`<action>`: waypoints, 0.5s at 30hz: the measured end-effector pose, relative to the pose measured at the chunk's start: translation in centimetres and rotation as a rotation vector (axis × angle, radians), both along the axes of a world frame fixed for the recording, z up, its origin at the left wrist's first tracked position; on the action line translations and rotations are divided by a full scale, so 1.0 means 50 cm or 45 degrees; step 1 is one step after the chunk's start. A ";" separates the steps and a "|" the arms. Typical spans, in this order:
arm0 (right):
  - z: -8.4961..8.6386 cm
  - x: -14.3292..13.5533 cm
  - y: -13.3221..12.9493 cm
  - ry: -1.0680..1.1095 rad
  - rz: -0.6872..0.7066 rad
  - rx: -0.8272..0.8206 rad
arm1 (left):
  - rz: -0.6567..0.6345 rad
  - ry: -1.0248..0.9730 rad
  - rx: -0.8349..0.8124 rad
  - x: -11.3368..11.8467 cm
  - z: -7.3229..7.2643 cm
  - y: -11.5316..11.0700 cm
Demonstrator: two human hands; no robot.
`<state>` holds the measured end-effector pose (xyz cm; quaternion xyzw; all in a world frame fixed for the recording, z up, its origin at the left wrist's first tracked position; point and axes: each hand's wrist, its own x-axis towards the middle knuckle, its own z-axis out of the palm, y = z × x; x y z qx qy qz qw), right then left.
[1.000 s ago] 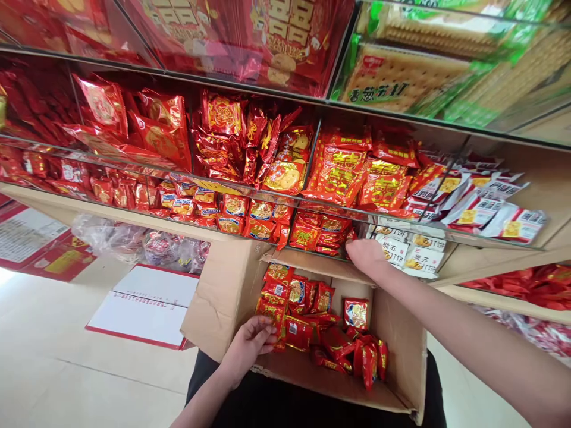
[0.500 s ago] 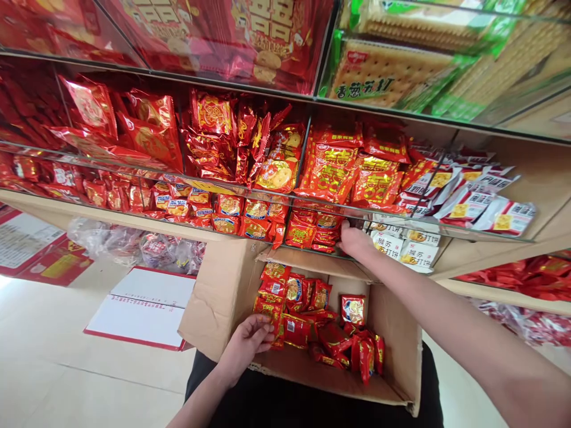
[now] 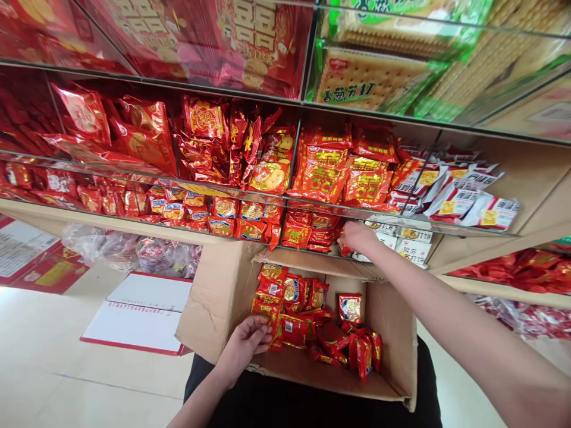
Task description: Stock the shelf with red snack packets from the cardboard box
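Observation:
An open cardboard box (image 3: 396, 345) rests on my lap, holding several small red snack packets. At its left side, my left hand (image 3: 247, 342) has thumb and fingers closed on the edge of a red packet (image 3: 266, 307). My right hand (image 3: 359, 238) reaches into the lower shelf compartment, its fingers closed around a red packet (image 3: 342, 245) that shows only in part. Left of that hand lie stacked red and gold packets (image 3: 297, 233). To its right are white cracker packets (image 3: 413, 249), partly covered by the hand and arm.
A clear shelf divider (image 3: 289, 169) and front ledge run above my right hand. Red packets (image 3: 323, 172) and white-red packets (image 3: 455, 199) fill the row above; large green-edged crackers (image 3: 370, 77) sit higher. A white-topped carton (image 3: 138, 309) and plastic-bagged goods (image 3: 154, 252) lie at left.
My right hand has turned slightly at the shelf, and a red packet now shows under its fingers. My left hand stays at the same packet. The view has shifted a little.

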<state>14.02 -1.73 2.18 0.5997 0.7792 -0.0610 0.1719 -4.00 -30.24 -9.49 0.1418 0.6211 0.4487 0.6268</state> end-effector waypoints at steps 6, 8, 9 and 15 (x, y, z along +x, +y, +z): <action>0.003 -0.013 0.024 -0.005 0.049 -0.123 | 0.001 -0.039 0.016 -0.002 -0.005 -0.001; -0.003 -0.014 0.031 -0.014 0.057 -0.189 | 0.012 -0.032 0.011 -0.001 -0.004 -0.001; -0.006 -0.015 0.035 -0.015 0.056 -0.220 | 0.023 -0.023 0.006 0.000 -0.003 -0.001; -0.029 -0.021 0.053 0.040 -0.024 -0.293 | 0.071 0.019 -0.008 0.007 0.001 0.000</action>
